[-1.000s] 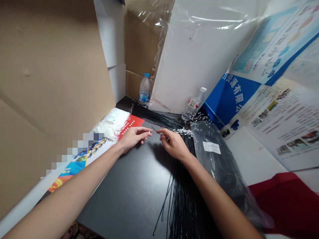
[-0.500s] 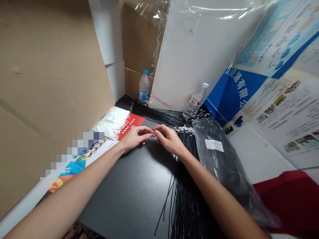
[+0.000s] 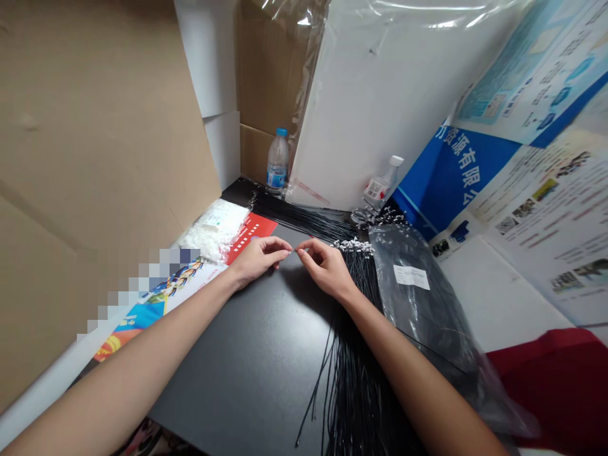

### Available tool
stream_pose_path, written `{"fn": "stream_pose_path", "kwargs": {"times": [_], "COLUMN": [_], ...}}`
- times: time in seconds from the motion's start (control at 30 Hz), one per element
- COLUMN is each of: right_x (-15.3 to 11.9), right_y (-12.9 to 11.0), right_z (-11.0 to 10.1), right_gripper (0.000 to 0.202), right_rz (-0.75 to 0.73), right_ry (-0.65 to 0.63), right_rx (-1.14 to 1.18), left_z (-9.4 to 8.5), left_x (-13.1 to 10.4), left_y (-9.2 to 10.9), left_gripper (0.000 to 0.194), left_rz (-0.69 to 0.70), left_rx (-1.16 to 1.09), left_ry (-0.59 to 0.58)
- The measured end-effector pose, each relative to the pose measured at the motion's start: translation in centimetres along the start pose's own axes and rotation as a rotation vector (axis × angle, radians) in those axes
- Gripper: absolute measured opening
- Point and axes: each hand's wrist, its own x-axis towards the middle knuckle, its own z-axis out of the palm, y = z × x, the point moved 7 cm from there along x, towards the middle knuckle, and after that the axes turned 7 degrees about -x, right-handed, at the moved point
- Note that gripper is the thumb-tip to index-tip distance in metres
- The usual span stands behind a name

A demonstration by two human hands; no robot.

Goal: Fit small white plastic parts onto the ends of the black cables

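Above the dark table, my left hand (image 3: 260, 258) is closed in a pinch, its thumb and forefinger tips pressed on something too small to make out. Facing it across a narrow gap, my right hand (image 3: 327, 267) pinches what looks like the thin dark end of a black wire. Under and beside my right forearm lies a thick bundle of black wires (image 3: 349, 354). Small white connectors (image 3: 354, 247) cap the far ends of this bundle. A clear plastic bag of small white pieces (image 3: 213, 231) lies beyond my left wrist.
More black wires (image 3: 304, 215) lie along the back of the table (image 3: 228, 380). Two plastic bottles, one blue-capped (image 3: 277, 161) and one white-capped (image 3: 387, 180), stand there. A labelled clear bag (image 3: 418, 304) lies right. Cardboard (image 3: 95, 126) walls the left; red cloth (image 3: 560, 386) sits lower right.
My fingertips have drawn slightly apart, from touching to a small gap between the hands. The view has shifted a little.
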Motion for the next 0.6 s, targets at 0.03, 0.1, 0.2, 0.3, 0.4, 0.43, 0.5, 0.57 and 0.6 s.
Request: {"fn": "stream_pose_path", "kwargs": {"times": [0.03, 0.1, 0.2, 0.3, 0.4, 0.43, 0.5, 0.57, 0.6], "right_x": [-0.02, -0.04, -0.1, -0.17, -0.22, -0.22, -0.21, -0.21, -0.22], "right_y": [-0.03, -0.03, 0.05, 0.08, 0.07, 0.06, 0.03, -0.01, -0.02], "right_z": [0.02, 0.1, 0.27, 0.46, 0.64, 0.68, 0.72, 0.73, 0.73], "right_gripper": [0.022, 0.022, 0.021, 0.02, 0.019, 0.019, 0.019, 0.019, 0.019], "right_rz": [-0.003, -0.005, 0.001, -0.006, -0.018, -0.019, -0.02, -0.021, -0.022], "right_ry": [0.0, -0.007, -0.021, -0.032, -0.042, -0.043, -0.044, -0.041, -0.041], "right_rx": [0.002, 0.006, 0.011, 0.009, -0.011, -0.015, -0.016, -0.013, -0.01], "left_z": [-0.01, 0.02, 0.01, -0.07, -0.11, -0.09, -0.07, -0.08, -0.11], "left_x": [0.01, 0.03, 0.05, 0.04, 0.05, 0.06, 0.09, 0.13, 0.14], "left_y": [0.0, -0.02, -0.03, -0.06, -0.1, -0.12, -0.17, -0.26, -0.31], "left_gripper": [0.019, 0.02, 0.021, 0.023, 0.02, 0.019, 0.019, 0.02, 0.021], "left_rz": [0.002, 0.002, -0.004, -0.019, -0.029, -0.029, -0.031, -0.037, -0.04], "left_rx": [-0.002, -0.004, -0.014, -0.025, -0.018, -0.017, -0.031, -0.056, -0.067], "left_ry": [-0.001, -0.006, -0.003, 0.01, 0.01, 0.007, 0.002, 0.005, 0.009]}}
